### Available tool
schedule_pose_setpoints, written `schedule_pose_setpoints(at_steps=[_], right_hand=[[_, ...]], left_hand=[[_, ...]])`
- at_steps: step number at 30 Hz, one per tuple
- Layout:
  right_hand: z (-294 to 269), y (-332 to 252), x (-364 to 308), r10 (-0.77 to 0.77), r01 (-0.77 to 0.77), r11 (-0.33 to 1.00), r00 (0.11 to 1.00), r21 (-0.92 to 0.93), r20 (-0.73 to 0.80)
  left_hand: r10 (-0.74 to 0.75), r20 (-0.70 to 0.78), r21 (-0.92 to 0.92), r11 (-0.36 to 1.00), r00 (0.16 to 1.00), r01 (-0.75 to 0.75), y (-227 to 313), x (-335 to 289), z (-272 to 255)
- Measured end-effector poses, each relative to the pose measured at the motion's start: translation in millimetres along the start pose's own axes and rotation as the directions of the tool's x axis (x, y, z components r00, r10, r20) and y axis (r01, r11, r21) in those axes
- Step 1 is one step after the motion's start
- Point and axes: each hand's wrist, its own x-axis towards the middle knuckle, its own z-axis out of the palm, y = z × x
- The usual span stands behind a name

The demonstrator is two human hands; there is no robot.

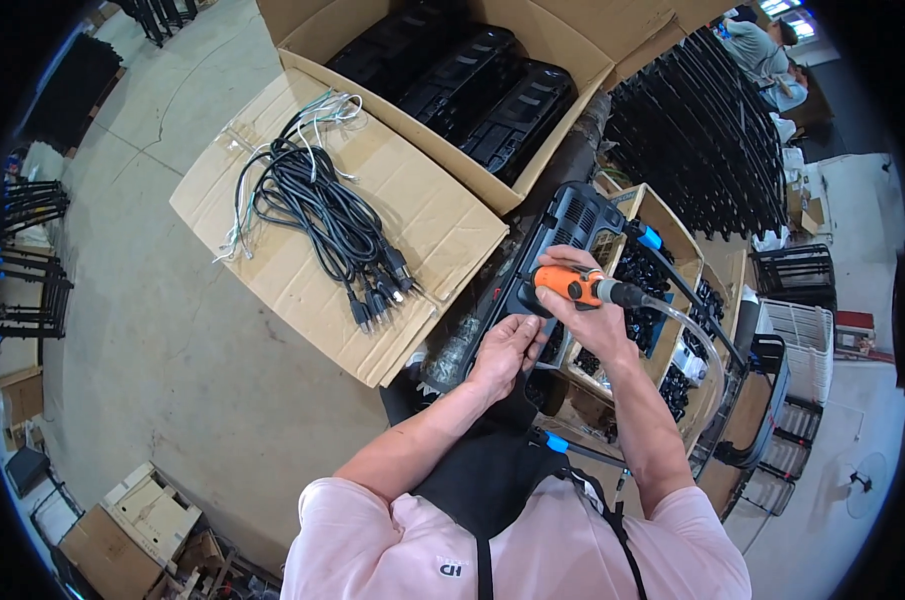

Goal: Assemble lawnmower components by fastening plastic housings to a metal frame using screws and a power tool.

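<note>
orange tool point(569, 284) in hand over a long black housing point(575, 218)
right hand point(590, 326) has its fingers wrapped tight round the tool, left hand point(505, 352) sits at the housing's near end, fingertips together, can't tell if they're pinching anything. black cables point(317, 205) lie off left on cardboard point(427, 195).

I'm watching an assembly workshop. I see an orange power tool point(564, 283), bundled power cords point(337, 225), stacked black frames point(707, 130) and a concrete floor point(197, 330).
</note>
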Motion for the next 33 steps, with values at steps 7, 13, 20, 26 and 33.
schedule_pose_setpoints(at_steps=[7,13,20,26,33], right_hand=[[-26,-32,-72,-0.003,0.024,0.975,0.995,0.221,-0.096],[-36,-30,-141,-0.003,0.076,0.932,0.979,0.354,-0.203],[-54,-14,-208,-0.056,0.15,0.935,0.957,0.321,-0.284],[-64,-4,-262,-0.025,0.147,0.917,0.949,0.37,-0.315],[-67,8,-308,-0.07,0.137,0.938,0.974,0.319,-0.214]], left_hand=[[-0.065,-0.029,-0.08,0.995,0.997,0.063,11,-11,0],[-0.128,0.076,-0.38,0.913,0.989,0.148,2,-26,8],[-0.172,0.169,-0.333,0.917,0.971,0.22,-40,-56,28],[-0.199,0.149,-0.242,0.942,0.969,0.231,-77,-85,29],[-0.207,0.035,-0.249,0.946,0.978,0.209,-129,-128,29]])
